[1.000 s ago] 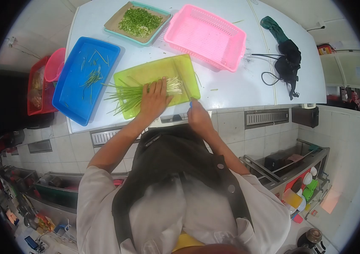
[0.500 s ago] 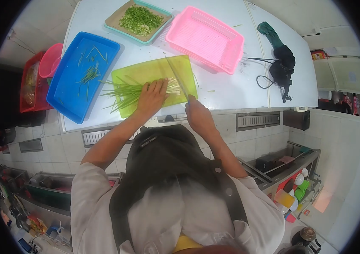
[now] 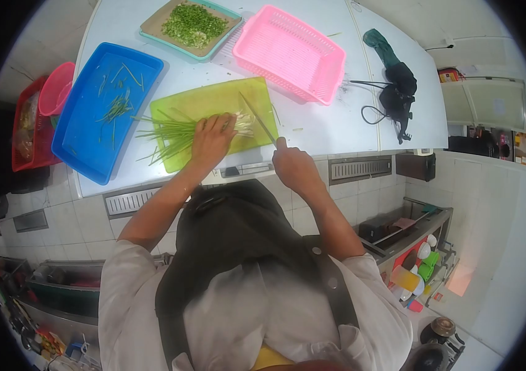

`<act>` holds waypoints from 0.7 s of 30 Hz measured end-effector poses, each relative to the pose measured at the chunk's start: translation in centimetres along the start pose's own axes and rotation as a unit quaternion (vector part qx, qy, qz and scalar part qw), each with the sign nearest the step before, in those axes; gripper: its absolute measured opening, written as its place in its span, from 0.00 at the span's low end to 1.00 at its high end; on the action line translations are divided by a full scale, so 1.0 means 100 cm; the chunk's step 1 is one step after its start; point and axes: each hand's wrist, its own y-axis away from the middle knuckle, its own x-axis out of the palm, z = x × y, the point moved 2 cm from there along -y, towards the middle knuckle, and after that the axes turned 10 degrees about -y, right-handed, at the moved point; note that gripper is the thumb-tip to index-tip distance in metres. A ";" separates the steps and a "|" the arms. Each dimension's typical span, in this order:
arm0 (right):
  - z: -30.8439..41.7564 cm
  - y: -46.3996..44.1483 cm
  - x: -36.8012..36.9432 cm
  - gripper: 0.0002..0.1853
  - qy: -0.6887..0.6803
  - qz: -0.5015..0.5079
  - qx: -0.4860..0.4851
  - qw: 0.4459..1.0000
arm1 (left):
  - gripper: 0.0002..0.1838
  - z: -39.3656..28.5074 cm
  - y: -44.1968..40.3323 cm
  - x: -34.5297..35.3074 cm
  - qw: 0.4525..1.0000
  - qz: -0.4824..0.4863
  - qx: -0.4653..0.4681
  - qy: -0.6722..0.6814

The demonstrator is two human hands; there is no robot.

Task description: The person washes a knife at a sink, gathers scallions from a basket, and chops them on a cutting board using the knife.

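A bunch of green onions (image 3: 173,132) lies across a yellow-green cutting board (image 3: 192,99), its pale root ends to the right. My left hand (image 3: 213,139) presses down over the bunch near those pale ends, fingers bent around the stalks. In my right hand (image 3: 297,166) is the handle of a kitchen knife (image 3: 259,119). The blade slants up and left over the board, just right of the white ends. Whether its edge touches the board or the onions, I cannot tell.
A blue tray (image 3: 145,59) with loose green stalks stands left. Behind the board are a teal-rimmed tray (image 3: 236,23) of chopped green onions (image 3: 194,26) and a pink basket (image 3: 288,52). A black item with cords (image 3: 397,96) lies right. Red and pink containers sit beyond the table's left edge.
The whole view has shifted, so the table appears a little further left. The knife has moved slightly right, away from the pale ends. My left hand still presses on the green onions.
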 end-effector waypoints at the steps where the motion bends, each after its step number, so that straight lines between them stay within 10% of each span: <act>1: -0.001 0.001 -0.001 0.11 0.000 0.004 0.007 1.000 | 0.21 0.000 0.000 -0.001 1.000 -0.004 -0.002 0.007; 21: -0.007 -0.014 0.020 0.11 -0.078 0.001 0.033 0.996 | 0.17 0.002 0.001 0.006 0.996 -0.058 -0.014 0.069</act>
